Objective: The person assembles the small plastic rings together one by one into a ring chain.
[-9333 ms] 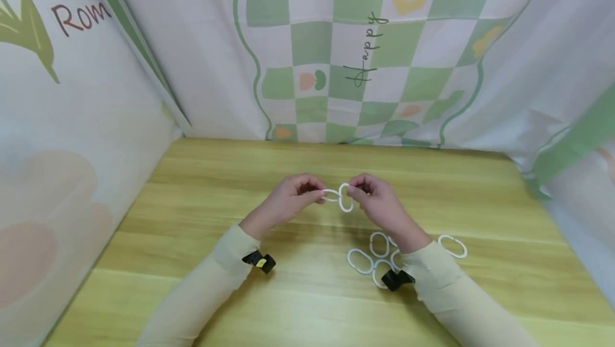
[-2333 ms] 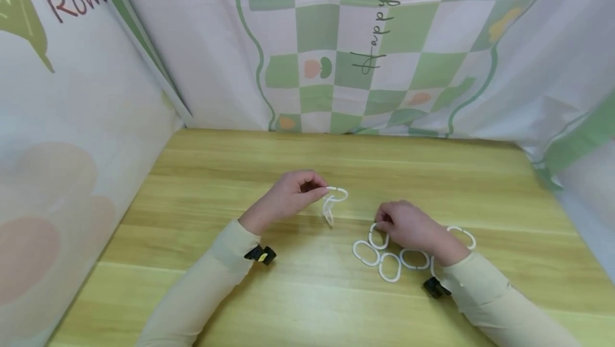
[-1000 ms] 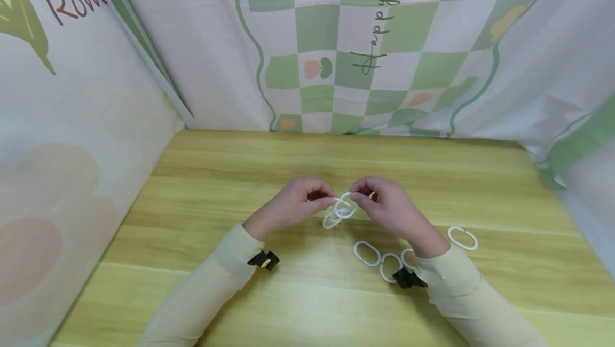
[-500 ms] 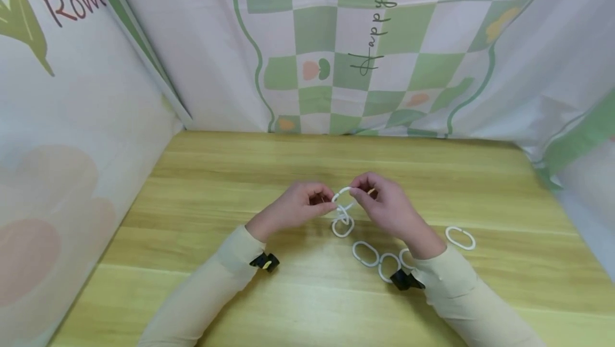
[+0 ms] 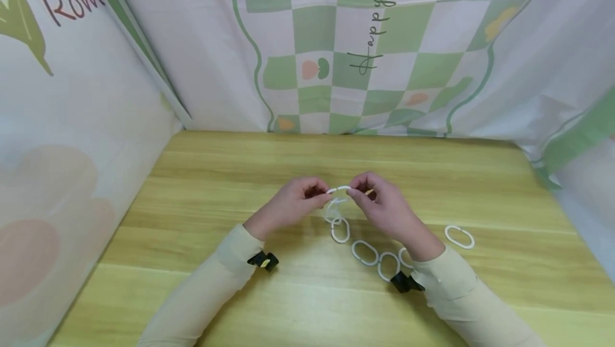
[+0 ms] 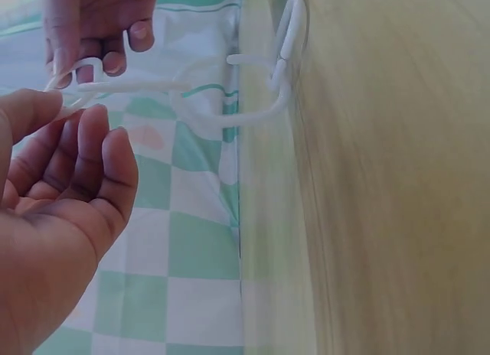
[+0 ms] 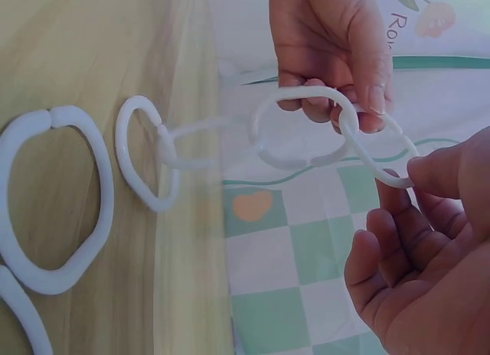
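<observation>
Both hands meet above the middle of the table in the head view. My left hand point(image 5: 295, 201) and right hand point(image 5: 384, 205) pinch opposite ends of one white oval plastic ring point(image 5: 338, 188), which has a small gap in its side. From it hangs a short chain of similar rings; the lowest ring point(image 5: 340, 230) reaches near the tabletop. In the right wrist view a linked ring point(image 7: 302, 92) passes through the held one, and the rings below are blurred. The left wrist view shows the chain's linked ring point(image 6: 230, 120) from the other side.
Loose white rings lie on the wooden table point(image 5: 216, 176): one ring point(image 5: 365, 253) and another point(image 5: 388, 267) before my right forearm, a third point(image 5: 405, 257) partly hidden by it. A separate ring point(image 5: 459, 237) lies farther right. A printed curtain point(image 5: 314, 29) stands behind the table.
Earlier my right hand picked a ring from the loose group and brought it to the chain in my left hand. Since half a second ago, the held ring has turned flatter, with the chain hanging below.
</observation>
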`<state>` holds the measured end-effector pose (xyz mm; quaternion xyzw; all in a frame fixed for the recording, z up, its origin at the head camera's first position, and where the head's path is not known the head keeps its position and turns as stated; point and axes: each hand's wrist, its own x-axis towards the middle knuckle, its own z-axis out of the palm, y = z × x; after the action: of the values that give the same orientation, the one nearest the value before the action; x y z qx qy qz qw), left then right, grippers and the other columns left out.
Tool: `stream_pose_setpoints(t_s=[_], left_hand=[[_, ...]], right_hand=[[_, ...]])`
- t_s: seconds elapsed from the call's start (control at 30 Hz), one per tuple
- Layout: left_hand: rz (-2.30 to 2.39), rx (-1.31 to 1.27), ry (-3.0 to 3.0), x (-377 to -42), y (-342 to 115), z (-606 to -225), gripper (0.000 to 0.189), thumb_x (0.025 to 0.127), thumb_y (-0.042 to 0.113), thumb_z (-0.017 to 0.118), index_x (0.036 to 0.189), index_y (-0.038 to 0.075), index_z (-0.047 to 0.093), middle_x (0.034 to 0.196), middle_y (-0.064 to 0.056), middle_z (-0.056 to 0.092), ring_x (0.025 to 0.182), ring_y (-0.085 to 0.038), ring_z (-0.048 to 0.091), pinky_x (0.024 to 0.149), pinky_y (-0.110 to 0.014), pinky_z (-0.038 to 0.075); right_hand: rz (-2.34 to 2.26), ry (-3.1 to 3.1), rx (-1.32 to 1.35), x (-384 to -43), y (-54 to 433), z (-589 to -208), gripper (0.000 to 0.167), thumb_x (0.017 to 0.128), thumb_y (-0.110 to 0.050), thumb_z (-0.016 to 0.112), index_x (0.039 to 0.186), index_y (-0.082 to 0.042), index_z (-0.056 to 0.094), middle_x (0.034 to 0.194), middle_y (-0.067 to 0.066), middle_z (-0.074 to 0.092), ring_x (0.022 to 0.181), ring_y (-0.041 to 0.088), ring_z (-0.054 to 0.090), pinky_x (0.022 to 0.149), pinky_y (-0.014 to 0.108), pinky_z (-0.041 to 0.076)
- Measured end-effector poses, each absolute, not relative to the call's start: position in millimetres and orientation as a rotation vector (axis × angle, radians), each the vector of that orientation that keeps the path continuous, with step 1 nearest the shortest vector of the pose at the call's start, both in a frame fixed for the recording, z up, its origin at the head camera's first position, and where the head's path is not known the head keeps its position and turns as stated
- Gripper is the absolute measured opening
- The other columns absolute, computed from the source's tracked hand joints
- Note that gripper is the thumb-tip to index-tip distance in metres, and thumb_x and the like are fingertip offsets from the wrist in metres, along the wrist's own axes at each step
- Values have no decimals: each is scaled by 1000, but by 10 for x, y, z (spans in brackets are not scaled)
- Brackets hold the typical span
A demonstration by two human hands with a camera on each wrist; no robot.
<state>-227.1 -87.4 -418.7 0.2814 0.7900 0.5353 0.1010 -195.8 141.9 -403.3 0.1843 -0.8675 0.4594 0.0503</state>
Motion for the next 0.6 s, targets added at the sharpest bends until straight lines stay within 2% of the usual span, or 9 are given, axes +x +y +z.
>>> stream_pose_setpoints(t_s=[0.4, 0.6], left_hand=[[1650, 887, 2303, -2288, -849, -4156, 17, 98, 26, 64, 103, 10, 69, 86, -5, 63, 72, -15, 53, 62, -27, 46], [1661, 853, 2296, -2280, -884, -4151, 19, 98, 25, 64, 104, 8, 68, 88, -13, 63, 75, -23, 55, 62, -26, 45]], right_hand=[[1382, -2668, 575, -1906, 1511, -4048, 6, 97, -17, 64, 101, -13, 62, 90, -1, 62, 78, 20, 57, 67, 30, 50], [1354, -2735, 582, -1884, 1636, -4070, 5, 97, -17, 63, 102, -15, 62, 90, 0, 63, 77, 19, 58, 66, 30, 50]])
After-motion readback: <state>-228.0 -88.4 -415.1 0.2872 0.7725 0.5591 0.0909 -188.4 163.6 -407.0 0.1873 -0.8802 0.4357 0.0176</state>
